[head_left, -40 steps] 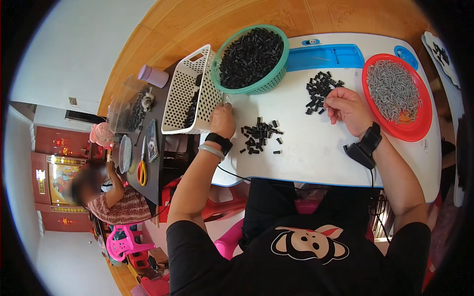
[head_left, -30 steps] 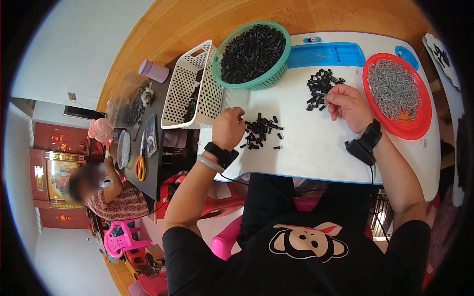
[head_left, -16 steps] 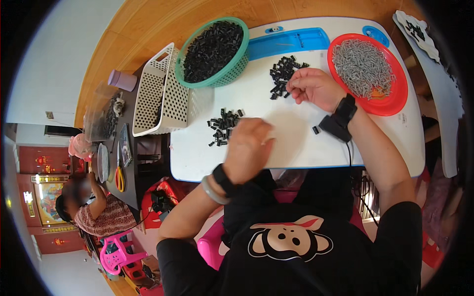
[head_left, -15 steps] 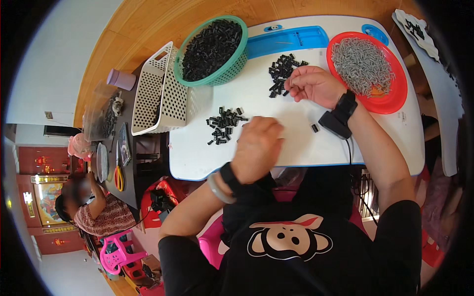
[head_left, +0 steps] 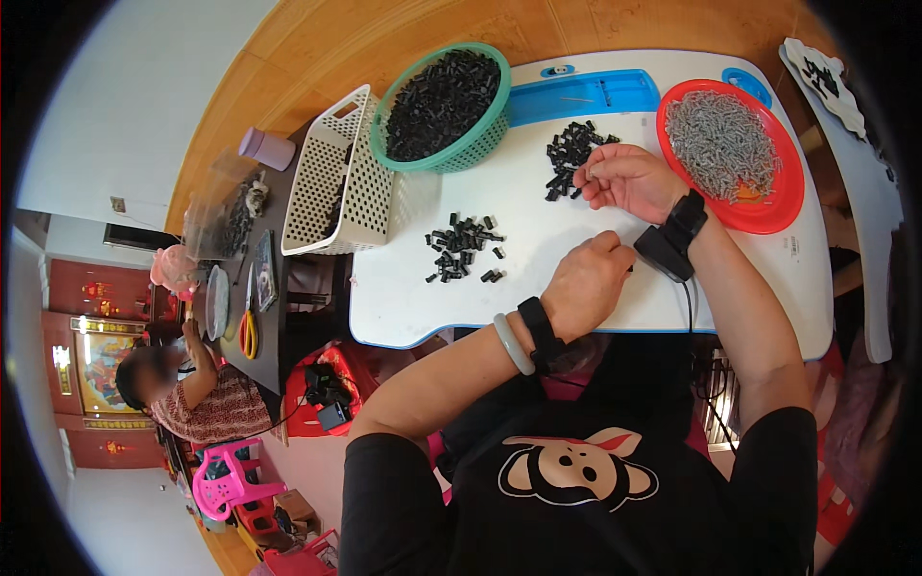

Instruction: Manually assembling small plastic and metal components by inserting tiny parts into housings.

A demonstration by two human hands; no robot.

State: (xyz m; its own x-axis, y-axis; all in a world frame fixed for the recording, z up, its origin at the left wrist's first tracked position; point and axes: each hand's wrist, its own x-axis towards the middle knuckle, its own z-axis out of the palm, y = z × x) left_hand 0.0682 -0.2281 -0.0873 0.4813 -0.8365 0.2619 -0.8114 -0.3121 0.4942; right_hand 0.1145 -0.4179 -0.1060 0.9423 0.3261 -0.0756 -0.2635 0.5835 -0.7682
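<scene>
My left hand [head_left: 588, 286] is low over the white table, fingers curled together, with a small black plastic piece [head_left: 630, 270] just showing at the fingertips. My right hand [head_left: 626, 180] is raised beside the red plate, its thumb and fingers pinched together; what they hold, if anything, is too small to make out. Behind it lies a pile of small black plastic pieces [head_left: 567, 152]. A second, looser group of these pieces [head_left: 465, 242] is spread to the left of my left hand. Silver screws [head_left: 722, 139] fill the red plate [head_left: 789, 197] at right.
A green basket [head_left: 477, 144] heaped with black pieces stands at the back left, next to a white perforated basket [head_left: 331, 216]. A blue tray [head_left: 538, 108] is set along the table's far edge. Yellow-handled scissors [head_left: 250, 331] lie on a dark side table; another person [head_left: 206, 403] sits beyond.
My left hand has moved right, from beside the loose group to the lone black piece. My right hand stays pinched in nearly the same place. The view has shifted slightly.
</scene>
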